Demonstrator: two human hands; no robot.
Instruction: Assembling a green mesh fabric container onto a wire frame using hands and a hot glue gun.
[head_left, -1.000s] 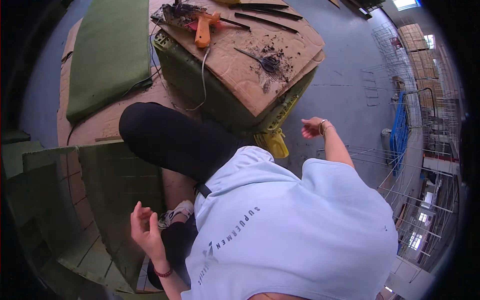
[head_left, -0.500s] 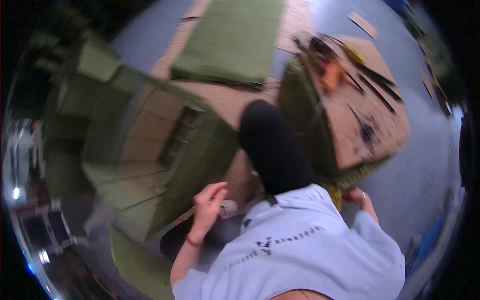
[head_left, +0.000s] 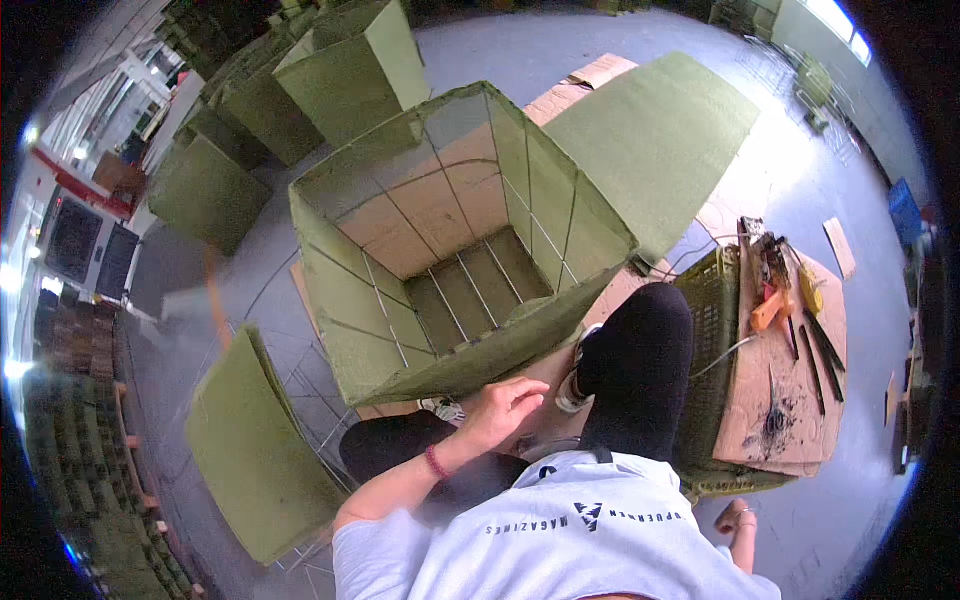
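A large box of olive-green fabric over a thin metal wire frame [head_left: 400, 385] stands tilted in front of me, with cardboard showing through it. Just off its near edge, over my lap, is my left hand [head_left: 503, 408], fingers loosely stretched and nothing seen in them. Low on the right, my right hand [head_left: 735, 517] hangs beside the near end of a green plastic crate [head_left: 705, 400]. Its fingers are curled; whatever may be inside them is hidden. On the cardboard sheet [head_left: 745, 425] atop the crate lie an orange-handled tool [head_left: 768, 312], a yellow-handled tool [head_left: 811, 295] and dark strips.
A flat green panel [head_left: 655, 140] lies beyond the box on cardboard. Another green panel [head_left: 255, 450] leans on wire frames at the left. Several green fabric boxes [head_left: 350, 80] stand behind, far left. A pale cord [head_left: 725, 357] hangs by the crate.
My view has swung, bringing the box to the middle and the crate lower right. My right hand now appears apart from the yellowish thing beside it earlier. The left hand remains over my lap.
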